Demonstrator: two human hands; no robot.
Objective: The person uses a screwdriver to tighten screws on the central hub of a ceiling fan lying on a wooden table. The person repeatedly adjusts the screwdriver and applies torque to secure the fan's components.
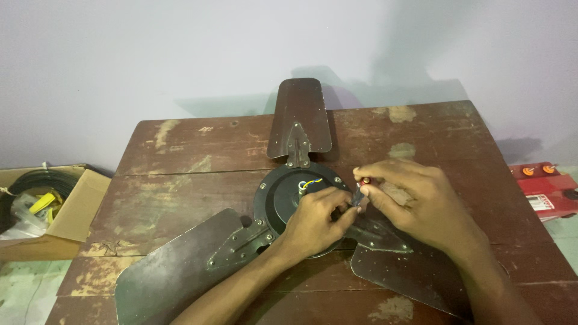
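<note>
A dark brown ceiling fan lies on a worn wooden table (192, 150). Its round black motor housing (280, 195) sits in the middle, with blue and yellow wires (311, 183) coming out of the hub. Three blades spread out: one toward the wall (299, 111), one at the near left (174, 271) and one at the near right (409, 274). My left hand (316, 219) rests on the housing's right rim and pinches a small part there. My right hand (409, 195) holds a small screwdriver with a red-tipped handle (363, 181), its point down at the same spot.
An open cardboard box (63, 210) with black cable and yellow items stands on the floor at the left. A red box-shaped object (545, 186) sits on the floor at the right. A plain pale wall rises behind the table.
</note>
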